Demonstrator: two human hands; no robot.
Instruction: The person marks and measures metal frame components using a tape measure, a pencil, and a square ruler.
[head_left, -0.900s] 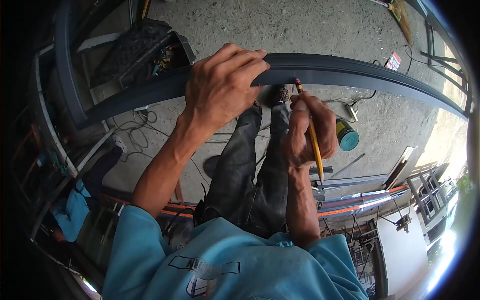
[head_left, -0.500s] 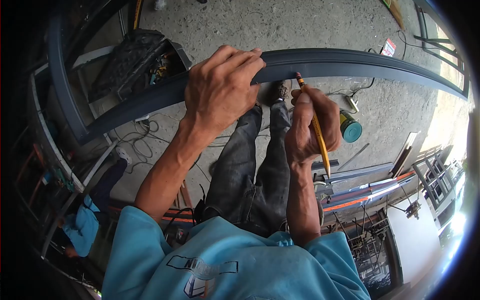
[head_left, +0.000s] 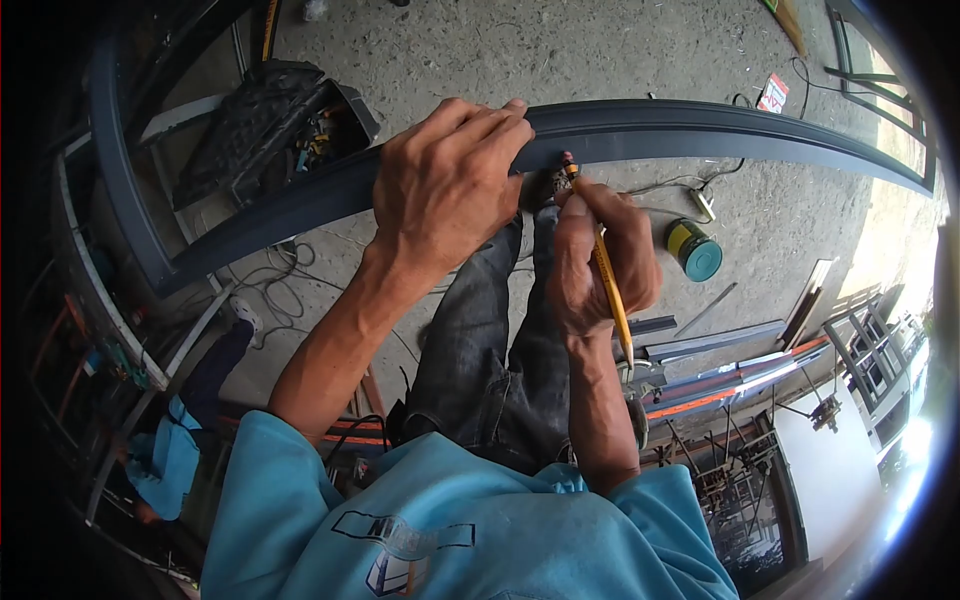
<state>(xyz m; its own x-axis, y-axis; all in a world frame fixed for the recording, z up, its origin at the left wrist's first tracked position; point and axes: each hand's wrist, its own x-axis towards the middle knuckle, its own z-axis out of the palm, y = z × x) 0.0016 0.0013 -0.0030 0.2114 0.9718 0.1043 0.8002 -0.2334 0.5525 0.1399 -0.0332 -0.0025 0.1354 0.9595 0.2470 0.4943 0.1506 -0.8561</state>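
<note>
My left hand [head_left: 447,180] is wrapped over a long dark grey metal frame bar [head_left: 680,148], fingers over its far edge. The bar runs across in front of my legs, ridged along its far side and smooth on the near face. Between thumb and fingers, my right hand [head_left: 607,255] holds a yellow pencil [head_left: 609,281], eraser end up at the near face of the bar. The pencil's sharpened point faces back toward my forearm. Close to the right of my left hand, the eraser overlaps the bar in this view.
An open black tool case [head_left: 270,130] lies beyond the bar at left. On the floor at right stand a green-lidded can [head_left: 697,252] and a power strip [head_left: 703,206], with cables around. Metal lengths [head_left: 740,375] lie behind at right. Another person [head_left: 170,455] is at lower left.
My right hand has moved left along the bar with the pencil, bringing the eraser nearer my left hand. My left hand keeps its hold on the bar.
</note>
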